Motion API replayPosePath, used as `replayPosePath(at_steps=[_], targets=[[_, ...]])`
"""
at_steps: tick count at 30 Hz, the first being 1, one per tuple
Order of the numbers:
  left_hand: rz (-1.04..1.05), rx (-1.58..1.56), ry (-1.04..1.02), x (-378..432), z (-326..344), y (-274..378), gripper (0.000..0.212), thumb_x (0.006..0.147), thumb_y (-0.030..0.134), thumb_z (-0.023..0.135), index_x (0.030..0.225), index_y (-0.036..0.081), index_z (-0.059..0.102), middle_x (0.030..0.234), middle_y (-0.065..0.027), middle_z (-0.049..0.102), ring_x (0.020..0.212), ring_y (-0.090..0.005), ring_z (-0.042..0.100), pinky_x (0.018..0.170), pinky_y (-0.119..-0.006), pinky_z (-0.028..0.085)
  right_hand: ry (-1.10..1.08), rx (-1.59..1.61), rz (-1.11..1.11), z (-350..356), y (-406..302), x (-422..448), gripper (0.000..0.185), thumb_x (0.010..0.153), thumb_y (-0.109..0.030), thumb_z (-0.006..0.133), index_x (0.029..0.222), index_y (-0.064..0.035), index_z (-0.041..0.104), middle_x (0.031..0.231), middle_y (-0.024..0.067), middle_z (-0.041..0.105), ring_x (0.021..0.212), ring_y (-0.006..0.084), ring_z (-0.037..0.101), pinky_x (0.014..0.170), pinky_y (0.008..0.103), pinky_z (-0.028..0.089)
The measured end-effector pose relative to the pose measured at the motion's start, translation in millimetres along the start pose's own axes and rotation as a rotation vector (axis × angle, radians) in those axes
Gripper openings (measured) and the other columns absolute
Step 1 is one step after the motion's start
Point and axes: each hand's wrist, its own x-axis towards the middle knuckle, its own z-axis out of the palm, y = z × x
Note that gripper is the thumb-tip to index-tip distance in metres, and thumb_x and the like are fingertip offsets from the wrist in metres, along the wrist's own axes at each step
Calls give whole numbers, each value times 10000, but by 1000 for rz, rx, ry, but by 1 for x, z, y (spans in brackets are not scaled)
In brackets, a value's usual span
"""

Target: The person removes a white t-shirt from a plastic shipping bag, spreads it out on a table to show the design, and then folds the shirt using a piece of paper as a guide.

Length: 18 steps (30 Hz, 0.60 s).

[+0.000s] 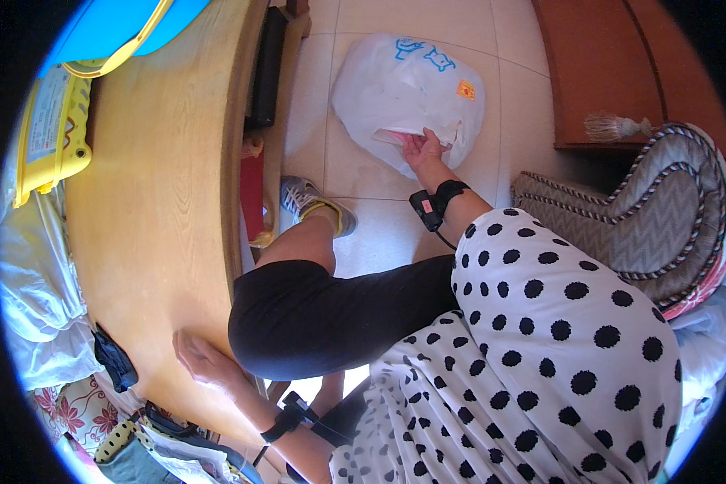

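A full white plastic bag (393, 85) with blue drawings and a small orange label rests on the tiled floor. My right hand (422, 148) is at a gap in its near side, fingers pinching the plastic at the rim; something pink shows inside. On the light wooden tabletop (157, 199), near its edge, lies my left hand (202, 360), fingers bent and partly hidden, with no object seen in it. Both wrists carry a black strap with a small device.
At the upper left stand a yellow container (66, 130) and a blue item (133, 30). A grey cushion (647, 230) with corded trim is at the right, below reddish-brown furniture (605, 72). A sneaker-clad foot (317, 206) is between table and bag.
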Motion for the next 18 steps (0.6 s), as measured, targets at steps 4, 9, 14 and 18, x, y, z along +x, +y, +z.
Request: replayPosePath(at_steps=[4, 9, 14, 18], targets=[[-35, -1, 3, 0, 0, -4, 316, 949, 230, 519, 1183, 31, 588, 1194, -145, 610, 1058, -310, 598, 909, -375, 483, 58, 109, 27, 8, 5, -6, 247, 840, -328, 611, 943, -128, 509, 871, 27, 586, 844, 202, 596, 744, 364, 432], [-7, 9, -10, 3, -1, -5, 322, 948, 233, 520, 1183, 23, 585, 1204, -146, 602, 1080, -308, 583, 937, -377, 464, -27, -27, -62, 0, 22, 18, 309, 834, -361, 620, 1022, -144, 507, 895, 24, 554, 856, 188, 551, 823, 362, 432], [4, 22, -13, 0, -6, -7, 364, 956, 268, 497, 1138, -28, 604, 1197, -201, 587, 1077, -368, 572, 906, -426, 475, -83, 283, -78, 32, 13, -3, 467, 817, -378, 639, 1162, -79, 544, 1161, 114, 592, 1153, 280, 521, 966, 441, 424], [-10, -39, -14, 8, -5, -1, 350, 951, 251, 498, 1132, -31, 601, 1200, -200, 585, 1080, -371, 566, 914, -426, 467, -13, -1183, -1042, -17, 11, 32, 566, 809, -382, 657, 1224, -22, 519, 1224, 177, 567, 1211, 317, 490, 1027, 405, 399]])
